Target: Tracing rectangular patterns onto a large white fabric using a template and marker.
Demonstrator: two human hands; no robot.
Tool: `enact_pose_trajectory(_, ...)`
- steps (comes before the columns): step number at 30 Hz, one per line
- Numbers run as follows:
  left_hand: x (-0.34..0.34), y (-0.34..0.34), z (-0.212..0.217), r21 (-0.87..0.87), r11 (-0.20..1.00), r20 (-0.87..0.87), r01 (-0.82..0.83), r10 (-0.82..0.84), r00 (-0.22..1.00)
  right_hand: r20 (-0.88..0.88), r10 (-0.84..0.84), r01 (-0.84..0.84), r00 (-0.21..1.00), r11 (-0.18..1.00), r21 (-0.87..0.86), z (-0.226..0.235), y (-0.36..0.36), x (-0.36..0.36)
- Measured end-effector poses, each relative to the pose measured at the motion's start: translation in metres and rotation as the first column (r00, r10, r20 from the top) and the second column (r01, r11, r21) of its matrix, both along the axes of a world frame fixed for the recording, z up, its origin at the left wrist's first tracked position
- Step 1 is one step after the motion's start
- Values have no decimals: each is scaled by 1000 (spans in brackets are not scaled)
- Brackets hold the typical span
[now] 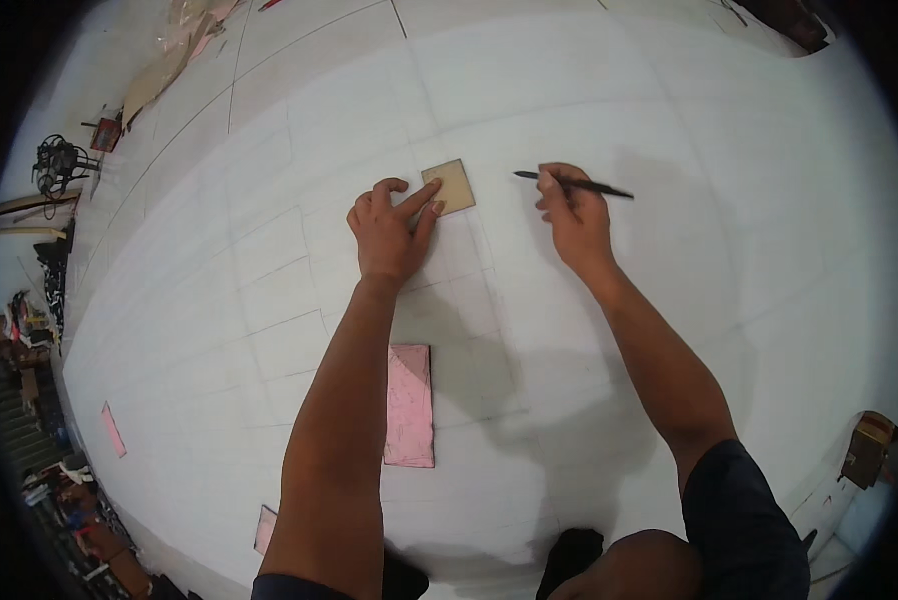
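Note:
A small tan square card (456,187) with dark edges lies flat on a large white sheet (609,300). My left hand (387,230) rests on it, index fingertip and thumb touching its lower left part, the fingers spread. To the right of the card, my right hand (577,215) grips a slim black pen (609,190) whose tip points left toward the card, with a gap between them. Faint drawn lines cross the sheet, several of them forming rectangles left of and below the card.
A pink rectangular piece (410,405) lies beside my left forearm. Other pink strips rest at the left (114,429) and lower left (267,529). Cluttered goods (29,330) line the far left; a brown box (867,450) stands at the right edge. My knee (654,565) shows at the bottom.

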State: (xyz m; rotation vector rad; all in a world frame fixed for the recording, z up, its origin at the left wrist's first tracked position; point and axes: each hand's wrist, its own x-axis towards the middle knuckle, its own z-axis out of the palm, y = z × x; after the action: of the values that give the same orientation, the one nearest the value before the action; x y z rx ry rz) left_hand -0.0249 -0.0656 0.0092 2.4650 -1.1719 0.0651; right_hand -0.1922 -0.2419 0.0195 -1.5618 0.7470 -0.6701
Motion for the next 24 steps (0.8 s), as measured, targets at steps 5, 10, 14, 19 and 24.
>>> enact_pose_trajectory(5,-2,-3,-2,-12,1000,0,4,-4,1000,-27,186,-188,982,973,-136,6,-11,61)
enact_pose_trajectory(10,-1,2,-1,-8,1000,9,1,-1,1000,-247,305,-357,920,912,-201,22,3,100)
enact_pose_trajectory(14,0,-1,0,-27,1000,20,6,-6,1000,-301,330,-395,895,898,-192,14,0,106)
enact_pose_trajectory(19,1,-4,0,-13,1000,-8,2,-3,1000,-339,331,-422,880,874,-240,8,-2,108)
enact_pose_trajectory(24,0,0,0,2,1000,1,-5,5,1000,-372,264,-401,890,842,-362,16,-15,92)
